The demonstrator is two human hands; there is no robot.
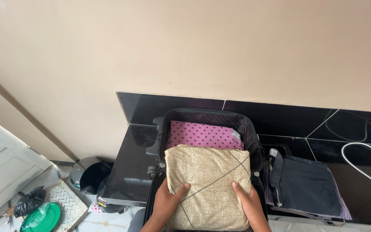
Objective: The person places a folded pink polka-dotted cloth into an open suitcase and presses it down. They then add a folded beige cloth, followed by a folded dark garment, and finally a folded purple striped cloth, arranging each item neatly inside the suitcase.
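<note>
L hand (167, 203) + R hand (250, 205): both grips clamped on folded beige woven cloth bundle w/ thin dark lines (209, 184), one per side, thumbs on top. Bundle sits over near half of open black soft-sided suitcase (247, 129), touching folded pink fabric w/ dark polka dots (202, 135) packed at far end. Suitcase on glossy black tiled counter (127, 172). Dark navy folded garment (308, 184) just beside suitcase, R side. White cable (366, 148) far R. Green round lid (44, 217) on floor, lower L.
</note>
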